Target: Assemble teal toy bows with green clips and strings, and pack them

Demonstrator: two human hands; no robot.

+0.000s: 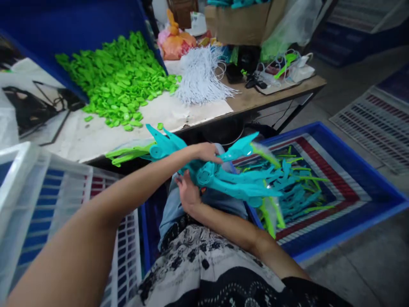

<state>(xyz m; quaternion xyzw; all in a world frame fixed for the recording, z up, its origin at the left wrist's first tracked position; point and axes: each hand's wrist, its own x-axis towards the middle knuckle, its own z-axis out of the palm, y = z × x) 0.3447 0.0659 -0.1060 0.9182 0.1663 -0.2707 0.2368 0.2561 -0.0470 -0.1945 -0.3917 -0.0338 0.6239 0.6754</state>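
Across my lap lies a bundle of large turquoise plastic toy parts (236, 183) with bright green ends; their exact kind is unclear. My left hand (207, 152) reaches across from the left and grips the bundle from above, its fingers curled over the middle. Below and slightly to the left, my right hand (188, 192) holds the near side, fingers bent against the turquoise plastic. The forearms cross in front of me. One green-ended part (131, 153) sticks out to the left by the table edge. Clear plastic shines over some of the green ends.
A blue crate (380, 187) on the right contains turquoise and green strips. White slatted crates (105, 187) stand at left. On the table (204, 111) are small green pieces (124, 81) spilling from a blue bin, a bundle of white cords (203, 76) and a cardboard box (239, 23).
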